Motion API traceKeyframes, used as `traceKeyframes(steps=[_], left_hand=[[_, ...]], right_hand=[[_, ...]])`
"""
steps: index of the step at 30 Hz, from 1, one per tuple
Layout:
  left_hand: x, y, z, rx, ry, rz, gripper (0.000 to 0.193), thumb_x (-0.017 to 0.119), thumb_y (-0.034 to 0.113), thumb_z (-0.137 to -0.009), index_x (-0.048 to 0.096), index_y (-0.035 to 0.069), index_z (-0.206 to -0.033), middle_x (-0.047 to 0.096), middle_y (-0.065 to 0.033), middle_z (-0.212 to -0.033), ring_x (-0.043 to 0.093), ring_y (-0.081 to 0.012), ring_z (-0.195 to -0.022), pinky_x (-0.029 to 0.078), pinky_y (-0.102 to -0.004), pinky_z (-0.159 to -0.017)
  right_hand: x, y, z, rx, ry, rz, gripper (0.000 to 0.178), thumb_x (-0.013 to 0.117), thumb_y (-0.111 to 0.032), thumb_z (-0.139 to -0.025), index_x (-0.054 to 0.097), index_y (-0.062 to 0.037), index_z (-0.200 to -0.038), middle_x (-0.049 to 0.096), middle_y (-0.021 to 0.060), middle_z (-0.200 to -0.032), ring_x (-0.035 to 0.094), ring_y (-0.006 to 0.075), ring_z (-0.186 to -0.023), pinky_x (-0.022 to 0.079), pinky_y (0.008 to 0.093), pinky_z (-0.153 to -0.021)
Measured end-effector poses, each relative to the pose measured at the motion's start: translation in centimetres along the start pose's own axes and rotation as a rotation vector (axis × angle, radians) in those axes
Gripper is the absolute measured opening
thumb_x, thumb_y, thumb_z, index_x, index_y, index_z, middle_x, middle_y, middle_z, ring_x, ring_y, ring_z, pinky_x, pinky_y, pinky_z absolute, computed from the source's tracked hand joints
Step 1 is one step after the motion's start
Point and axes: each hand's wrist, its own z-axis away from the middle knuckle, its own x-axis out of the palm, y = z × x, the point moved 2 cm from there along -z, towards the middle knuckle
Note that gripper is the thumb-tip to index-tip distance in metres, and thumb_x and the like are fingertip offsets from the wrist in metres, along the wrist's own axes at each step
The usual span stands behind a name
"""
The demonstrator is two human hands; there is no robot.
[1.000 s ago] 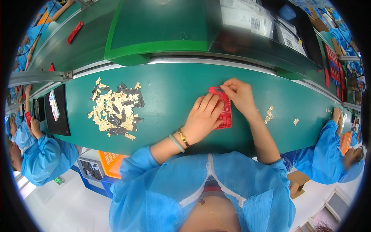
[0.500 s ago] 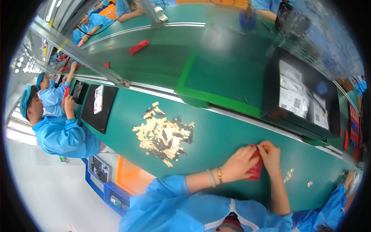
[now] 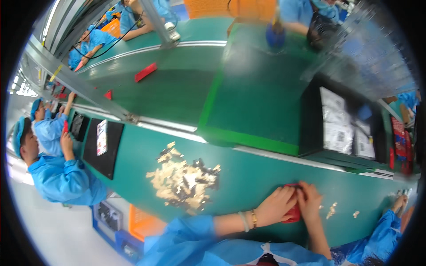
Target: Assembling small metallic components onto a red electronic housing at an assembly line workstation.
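Note:
A flat red rectangular piece (image 3: pixel 291 215) lies low over the green bench in front of me, mostly covered by my fingers. My left hand (image 3: pixel 276 206) wraps across it from the left, fingers closed over its face. At its upper right edge my right hand (image 3: pixel 310 199) is closed, with bent fingers pressed against the piece. What the fingertips touch there is too blurred to make out. To the left of my hands is a loose pile of small cream and dark strips (image 3: pixel 184 181). A few small cream bits (image 3: pixel 331 210) lie right of my right wrist.
Beyond the bench, a black box with white labelled bags (image 3: pixel 339 126) stands on a green-edged board (image 3: pixel 253 142). A red strip (image 3: pixel 146 72) lies on the conveyor. At left are a black mat (image 3: pixel 103 164) and a co-worker (image 3: pixel 60 170); another person's hand (image 3: pixel 400 201) is at far right.
The view has tilted, so most of the scene sits lower. My right fingers have bent further over the red piece's upper edge, while my left hand keeps its hold.

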Motion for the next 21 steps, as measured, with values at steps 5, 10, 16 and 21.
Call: traceKeyframes(steps=[5, 10, 16, 21], left_hand=[[-1.6, 0.3, 0.2, 0.028, -0.020, -0.019, 0.059, 0.067, 0.043, -0.076, 0.054, 0.004, -0.117, 0.047, -0.0216, -0.126, 0.046, -0.0350, -0.116, 0.037, -0.0423, -0.098], [-1.2, 0.9, 1.7, 0.079, 0.083, -0.090, 0.058, 0.067, 0.044, -0.076, 0.055, 0.003, -0.115, 0.050, -0.0201, -0.118, 0.049, -0.0344, -0.110, 0.040, -0.0424, -0.093], [-1.6, 1.4, 2.2, 0.063, 0.123, -0.123, 0.042, 0.053, 0.033, -0.090, 0.053, 0.004, -0.120, 0.054, -0.0151, -0.120, 0.049, -0.0363, -0.105, 0.037, -0.0462, -0.093], [-1.3, 0.7, 0.4, 0.059, 0.022, -0.063, 0.060, 0.067, 0.044, -0.074, 0.055, -0.001, -0.112, 0.051, -0.0195, -0.113, 0.050, -0.0341, -0.104, 0.041, -0.0430, -0.090]], right_hand=[[1.0, 1.1, 2.0, -0.188, -0.023, 0.124, 0.018, 0.070, -0.013, -0.071, 0.068, -0.0121, -0.089, 0.060, 0.0053, -0.079, 0.060, 0.0228, -0.061, 0.049, 0.0345, -0.048], [0.7, -0.9, 2.3, -0.242, 0.050, 0.146, 0.012, 0.067, -0.020, -0.080, 0.069, -0.0144, -0.091, 0.058, 0.0021, -0.076, 0.060, 0.0207, -0.058, 0.049, 0.0319, -0.049], [0.2, -1.5, 3.0, -0.195, 0.086, 0.135, 0.013, 0.067, -0.020, -0.080, 0.070, -0.0139, -0.091, 0.057, 0.0015, -0.074, 0.061, 0.0202, -0.059, 0.049, 0.0299, -0.052], [-0.3, -0.2, 2.3, -0.153, 0.093, 0.252, 0.013, 0.066, -0.020, -0.081, 0.070, -0.0139, -0.092, 0.055, 0.0036, -0.072, 0.060, 0.0211, -0.060, 0.049, 0.0321, -0.052]])
